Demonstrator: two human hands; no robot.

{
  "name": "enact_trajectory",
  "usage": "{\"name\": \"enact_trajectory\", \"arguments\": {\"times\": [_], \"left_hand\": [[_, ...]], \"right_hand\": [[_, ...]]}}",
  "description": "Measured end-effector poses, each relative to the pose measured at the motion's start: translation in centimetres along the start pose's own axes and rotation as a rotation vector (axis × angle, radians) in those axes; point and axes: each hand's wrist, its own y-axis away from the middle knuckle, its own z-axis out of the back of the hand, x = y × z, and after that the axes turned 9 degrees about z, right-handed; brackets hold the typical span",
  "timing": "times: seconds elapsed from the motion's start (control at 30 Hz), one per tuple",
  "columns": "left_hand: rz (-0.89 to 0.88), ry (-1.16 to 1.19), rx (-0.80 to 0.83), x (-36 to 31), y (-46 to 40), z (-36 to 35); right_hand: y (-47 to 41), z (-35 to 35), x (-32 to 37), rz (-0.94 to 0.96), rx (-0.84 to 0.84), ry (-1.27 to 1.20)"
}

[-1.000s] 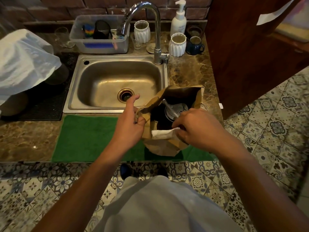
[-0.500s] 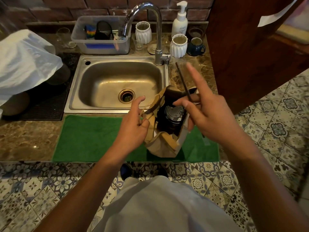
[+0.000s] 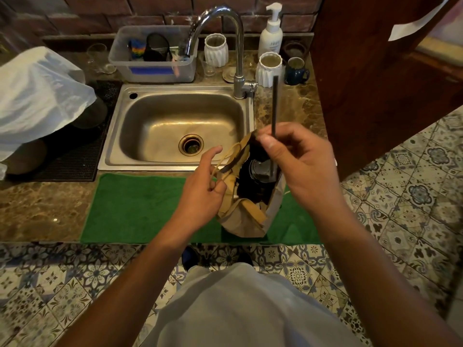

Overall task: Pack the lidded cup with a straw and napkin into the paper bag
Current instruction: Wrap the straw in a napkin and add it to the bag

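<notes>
A brown paper bag [image 3: 240,221] stands open on the green mat [image 3: 140,209] in front of the sink. Inside it sits the dark cup with its black lid [image 3: 259,171] facing up. My left hand [image 3: 203,191] grips the bag's left rim and handle, holding the mouth open. My right hand [image 3: 300,161] pinches a long black straw [image 3: 275,103] upright over the bag, its lower end dipping in beside the lid. The napkin is not visible.
A steel sink [image 3: 175,128] with a tall tap [image 3: 235,46] lies behind the bag. A plastic tub [image 3: 152,68], white ribbed cups [image 3: 269,68], a blue mug [image 3: 295,71] and a soap pump [image 3: 271,31] line the back. A white plastic bag [image 3: 37,96] sits left; a wooden cabinet [image 3: 375,71] stands right.
A second ago my right hand pushed the white napkin into the bag. It then lifted the black straw and has swung it upright, lowering its end into the bag.
</notes>
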Motion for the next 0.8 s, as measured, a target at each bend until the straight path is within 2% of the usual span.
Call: {"name": "enact_trajectory", "arguments": {"times": [0.2,0.33,0.43,0.63,0.8], "left_hand": [[-0.022,-0.004,0.005,-0.2,0.1,0.1],[0.000,0.012,0.012,-0.1,0.0,0.0],[0.003,0.029,0.019,-0.1,0.0,-0.1],[-0.036,0.033,0.021,0.1,0.1,0.1],[-0.045,0.015,0.015,0.4,0.1,0.1]], "right_hand": [[1.1,-0.8,-1.4,-0.025,-0.022,0.039],[1.4,-0.8,-2.2,-0.017,-0.027,0.170],[1.5,-0.7,-2.6,0.015,0.019,0.316],[2.0,-0.8,-3.1,0.088,0.132,0.410],[2.0,-1.1,-3.5,0.101,0.143,0.477]]}}
